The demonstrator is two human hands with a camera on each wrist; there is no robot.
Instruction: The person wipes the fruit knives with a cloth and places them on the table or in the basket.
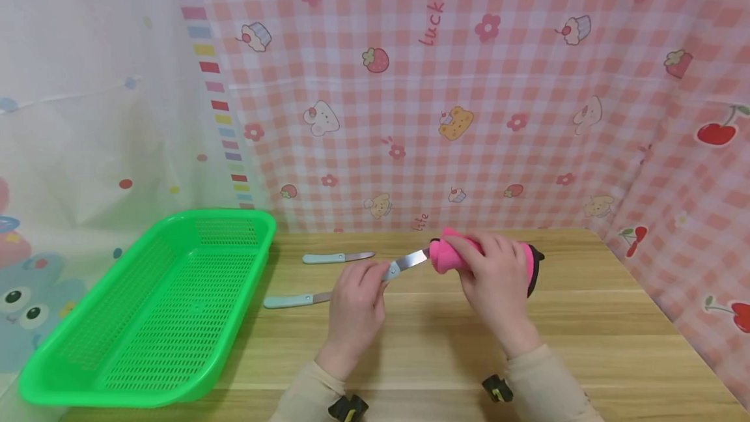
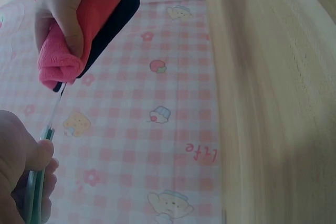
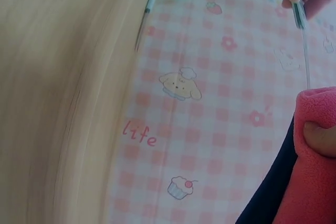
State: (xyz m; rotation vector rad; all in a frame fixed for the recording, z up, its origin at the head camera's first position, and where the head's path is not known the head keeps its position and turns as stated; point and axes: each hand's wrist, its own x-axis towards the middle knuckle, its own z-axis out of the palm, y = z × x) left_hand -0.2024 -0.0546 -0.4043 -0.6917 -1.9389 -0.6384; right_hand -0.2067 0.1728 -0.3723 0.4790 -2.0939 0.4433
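My left hand point(image 1: 356, 295) grips the light blue handle of a small knife point(image 1: 412, 259), its blade pointing right. In my right hand point(image 1: 495, 272) is a folded pink and black cloth point(image 1: 446, 256), held around the far end of that blade. The cloth hides the knife's tip. From the left wrist view, the blade meets the folded edge of the cloth point(image 2: 60, 66). Two more knives with pale blue handles lie on the table: one farther back point(image 1: 325, 258), the other nearer point(image 1: 290, 301), its blade partly behind my left hand.
A green plastic basket point(image 1: 234, 318) with a perforated bottom stands at the left of the wooden table point(image 1: 469, 370). Behind the table hangs a pink checked curtain point(image 1: 410, 96), which also runs along the right side.
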